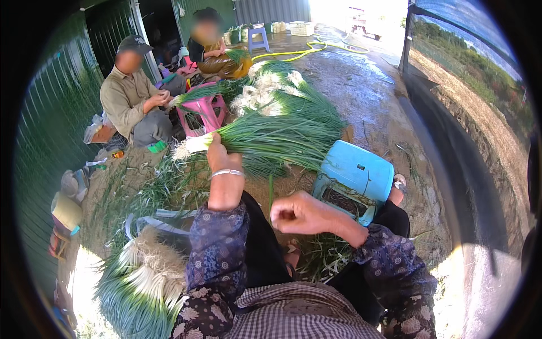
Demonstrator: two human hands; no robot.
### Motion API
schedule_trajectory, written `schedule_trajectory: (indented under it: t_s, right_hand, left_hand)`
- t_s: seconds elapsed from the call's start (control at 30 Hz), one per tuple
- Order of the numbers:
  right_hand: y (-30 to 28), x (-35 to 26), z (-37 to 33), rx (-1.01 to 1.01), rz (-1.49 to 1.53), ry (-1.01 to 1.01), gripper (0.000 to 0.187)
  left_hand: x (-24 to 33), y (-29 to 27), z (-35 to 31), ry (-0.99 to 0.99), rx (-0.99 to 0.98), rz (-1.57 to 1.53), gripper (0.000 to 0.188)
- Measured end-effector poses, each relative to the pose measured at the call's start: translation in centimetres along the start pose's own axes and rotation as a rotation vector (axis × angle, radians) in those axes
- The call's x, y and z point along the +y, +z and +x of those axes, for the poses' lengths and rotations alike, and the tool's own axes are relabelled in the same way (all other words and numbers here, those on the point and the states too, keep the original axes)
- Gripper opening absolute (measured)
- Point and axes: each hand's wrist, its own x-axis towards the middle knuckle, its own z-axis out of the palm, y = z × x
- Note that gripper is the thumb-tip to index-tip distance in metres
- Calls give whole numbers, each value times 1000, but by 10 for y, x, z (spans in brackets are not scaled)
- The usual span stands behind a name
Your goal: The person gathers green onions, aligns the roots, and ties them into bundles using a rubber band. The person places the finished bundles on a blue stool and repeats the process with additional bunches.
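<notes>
L hand (222, 157) round green-onion bunch (265, 138), R hand (299, 213) curled nr blue stool (357, 172).

The blue stool (358, 172) at right is smooth, slightly glossy plastic, as is the far pink stool (204, 113). A shiny metal bangle (227, 172) circles the left wrist. The sleeves (217, 248) are matt patterned cloth. The floor (361, 85) is rough, wet-glossy concrete.

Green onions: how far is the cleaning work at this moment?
Done: a trimmed bundle lies at lower left. In hand: the left hand holds a bunch of green onions; the right hand is closed near the lap. Left: a large pile waits beyond.
</notes>
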Motion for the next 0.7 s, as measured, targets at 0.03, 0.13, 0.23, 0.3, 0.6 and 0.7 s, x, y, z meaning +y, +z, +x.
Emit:
schedule_trajectory:
  t_s: [0.03, 0.13, 0.23, 0.3, 0.6, 0.7]
  right_hand:
    - [6, -4, -8, -135, 33, -63, 13]
    - [12, 6, -20, -25, -124, -56, 19]
    - [0, 13, -6, 472, -418, -94, 13]
    - [-9, 26, 6, 691, -515, -121, 11]
    - [-24, 42, 30, 984, -632, -189, 8]
    - [-26, 44, 31, 997, -653, -175, 7]
  left_hand:
    - [5, 2, -3, -3, -17, -6, 37]
    - [8, -5, -9, -15, -46, 29, 31]
    - [5, 5, -20, -25, -33, 84, 28]
    - [6, 9, -21, -44, -64, 89, 31]
    - [-3, 24, -42, -95, -24, 119, 32]
    - [-5, 20, -42, -103, -9, 118, 32]
